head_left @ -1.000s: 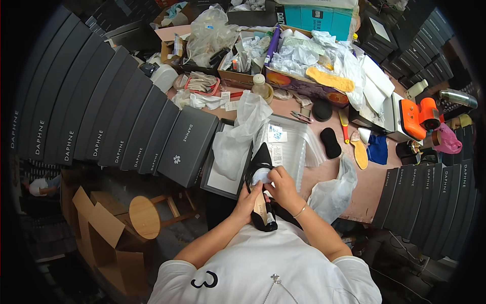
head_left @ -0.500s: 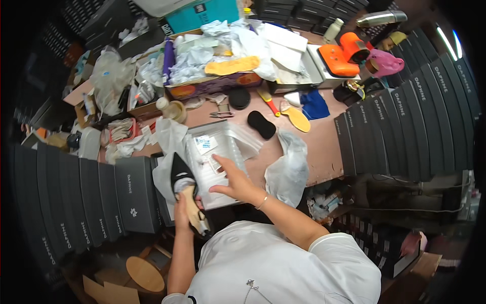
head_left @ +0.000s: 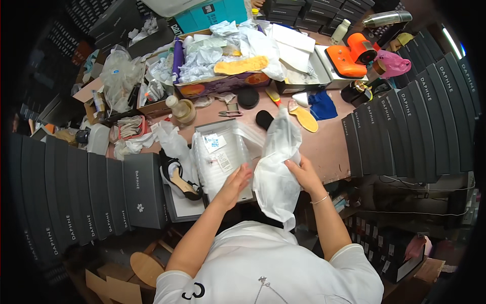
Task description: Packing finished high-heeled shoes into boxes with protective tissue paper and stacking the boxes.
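Hands work at the near edge of the bench [head_left: 334, 147]: the right hand [head_left: 302, 173] is clamped on a white dust bag [head_left: 277, 167] held upright, while the left hand [head_left: 237, 181] lies flat and open on a stack of clear plastic sleeves [head_left: 223, 157]. Gripped on one side only, the limp bag may fold and snag, and the black heeled shoe [head_left: 178, 178] waits beside the sleeves in an open grey box [head_left: 177, 202].

bare table strip [head_left: 329, 144] right of white bag [head_left: 276, 167], box stacks [head_left: 405, 126] beyond
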A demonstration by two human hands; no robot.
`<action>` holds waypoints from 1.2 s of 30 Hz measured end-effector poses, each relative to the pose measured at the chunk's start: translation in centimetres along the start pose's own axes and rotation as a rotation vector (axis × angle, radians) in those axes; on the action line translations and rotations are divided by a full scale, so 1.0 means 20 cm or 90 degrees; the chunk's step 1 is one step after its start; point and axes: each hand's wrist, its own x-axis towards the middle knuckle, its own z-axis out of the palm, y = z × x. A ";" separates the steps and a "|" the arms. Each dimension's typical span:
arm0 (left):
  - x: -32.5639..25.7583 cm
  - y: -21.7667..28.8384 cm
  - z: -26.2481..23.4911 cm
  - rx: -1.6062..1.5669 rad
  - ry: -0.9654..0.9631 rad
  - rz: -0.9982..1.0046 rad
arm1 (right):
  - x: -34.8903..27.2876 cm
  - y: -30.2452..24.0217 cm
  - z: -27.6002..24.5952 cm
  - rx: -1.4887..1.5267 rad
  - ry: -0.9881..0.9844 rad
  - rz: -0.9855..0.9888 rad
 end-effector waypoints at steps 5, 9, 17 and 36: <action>-0.09 0.03 -0.07 -0.207 -0.091 0.113 | 0.07 -0.11 0.47 -0.221 -0.050 -0.306; -0.09 -0.13 -0.46 -0.446 -0.318 0.154 | 0.35 -0.14 0.52 -0.255 -0.037 -0.360; -0.31 0.05 -0.44 -0.345 0.106 0.249 | -0.23 -0.58 0.55 -0.278 -0.338 -0.412; -0.16 0.48 -0.42 -0.185 0.255 0.511 | 0.13 -0.16 0.34 -0.251 -0.231 -0.251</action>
